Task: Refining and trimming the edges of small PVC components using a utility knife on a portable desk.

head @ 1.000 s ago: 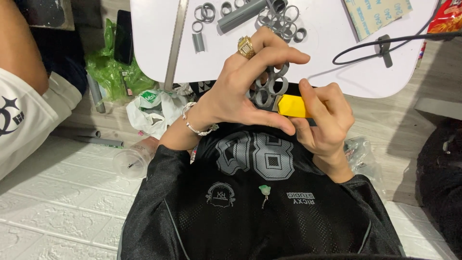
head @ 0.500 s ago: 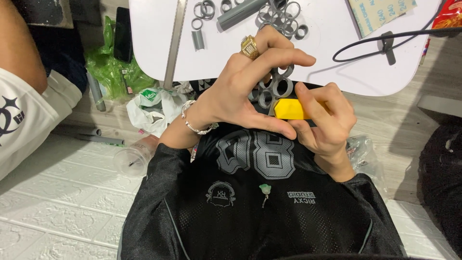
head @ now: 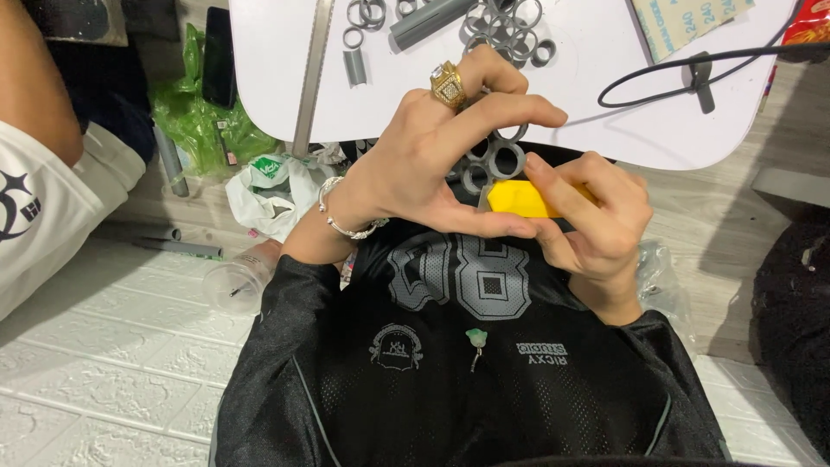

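Sandpaper sheet (head: 687, 19) and red packet (head: 811, 22) — table's far right corner.

Cluster of grey pipe rings (head: 494, 160) joined side by side, held above the lap just below the white table edge, partly hidden behind fingers. Yellow tool (head: 519, 199), chunky plastic body, lies roughly level, touching the cluster's lower rings.

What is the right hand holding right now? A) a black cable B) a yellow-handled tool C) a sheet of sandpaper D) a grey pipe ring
B: the right hand has its fingers wrapped round a yellow-handled tool, while the left hand grips a cluster of joined grey rings just in front of the white table.
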